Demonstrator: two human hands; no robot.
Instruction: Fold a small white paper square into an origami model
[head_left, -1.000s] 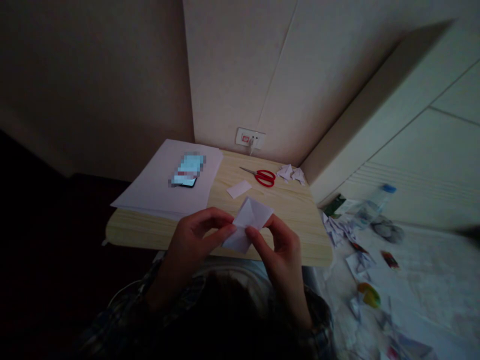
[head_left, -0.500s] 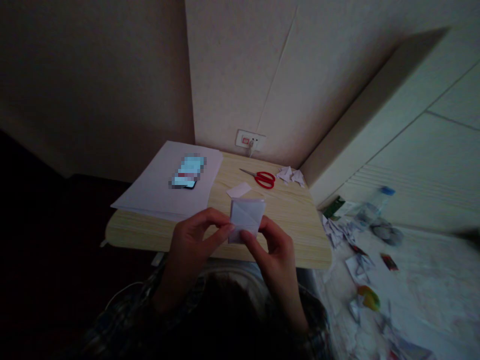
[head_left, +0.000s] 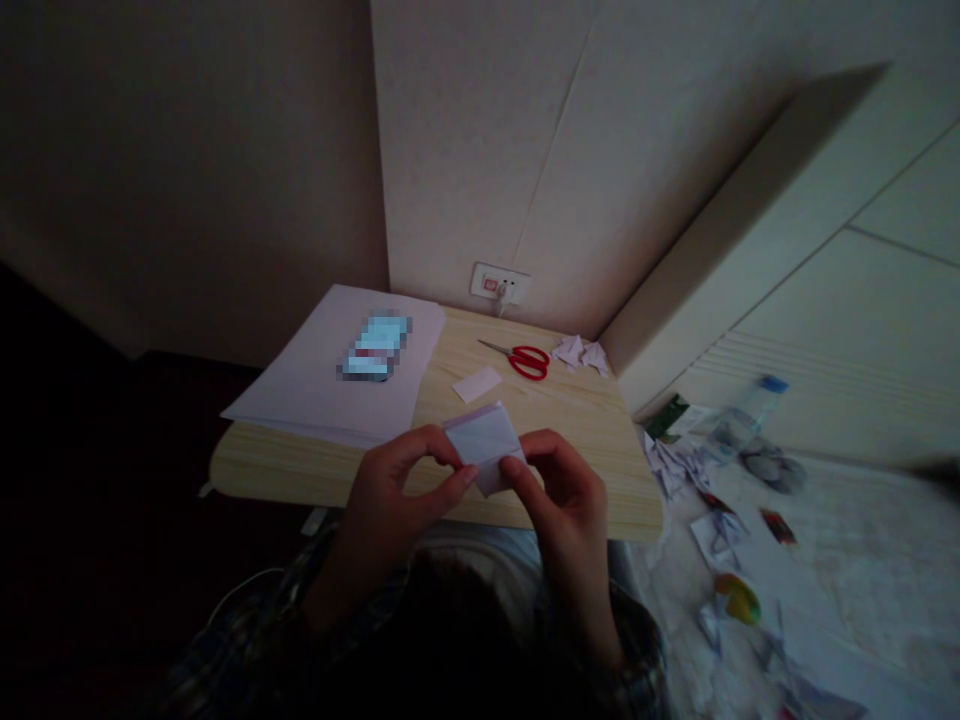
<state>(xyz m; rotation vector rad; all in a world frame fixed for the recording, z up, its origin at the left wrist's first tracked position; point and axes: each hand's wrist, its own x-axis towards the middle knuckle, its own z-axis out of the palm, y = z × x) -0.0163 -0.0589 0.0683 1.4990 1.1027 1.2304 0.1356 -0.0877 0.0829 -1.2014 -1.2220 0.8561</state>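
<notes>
Fingers of the left hand (head_left: 390,492) and right hand (head_left: 568,500) pinch opposite sides of the folded paper (head_left: 482,443), neither clearly nearer. Held over the surface (head_left: 592,420), it lies on the wearer's side of the red scissors (head_left: 514,353).

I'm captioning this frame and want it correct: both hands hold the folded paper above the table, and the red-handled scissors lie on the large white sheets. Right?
Not quite: the head view shows the scissors lying on the bare tabletop.
</notes>
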